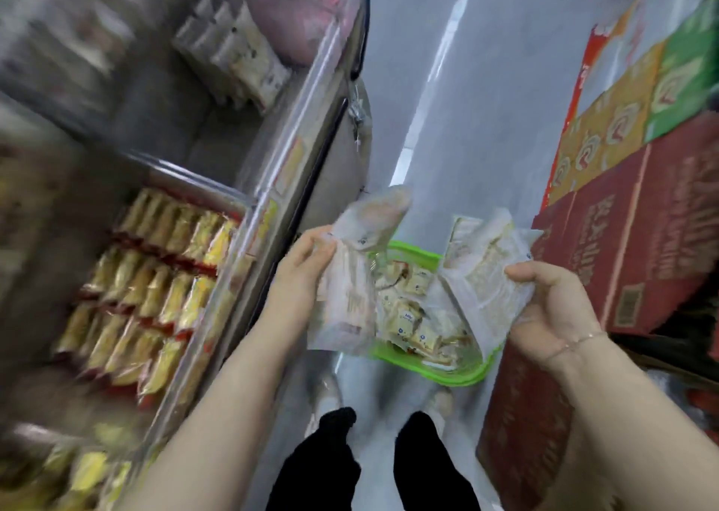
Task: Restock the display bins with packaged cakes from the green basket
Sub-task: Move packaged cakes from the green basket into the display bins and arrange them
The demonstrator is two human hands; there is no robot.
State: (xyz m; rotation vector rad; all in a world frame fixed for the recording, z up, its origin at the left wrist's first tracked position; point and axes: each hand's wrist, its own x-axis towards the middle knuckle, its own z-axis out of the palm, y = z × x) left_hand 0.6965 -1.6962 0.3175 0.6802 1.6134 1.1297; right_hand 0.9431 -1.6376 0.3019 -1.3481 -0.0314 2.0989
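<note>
The green basket (459, 374) stands on the floor by my feet, with several small packaged cakes (412, 316) inside. My left hand (303, 269) grips a bunch of pale cake packets (358, 277) above the basket's left edge. My right hand (552, 300) grips another bunch of pale packets (482, 273) above its right side. Both bunches hang in the air. To the left, the display bins hold a row of pale packets (237, 55) in an upper bin and rows of yellow packets (155, 285) in a lower bin. The picture is blurred.
A metal bin front rail (280, 183) runs diagonally between the bins and the aisle. Red and yellow cartons (630, 246) are stacked on the right. Grey floor (467, 121) stretches ahead. My legs and shoes (373, 448) stand just behind the basket.
</note>
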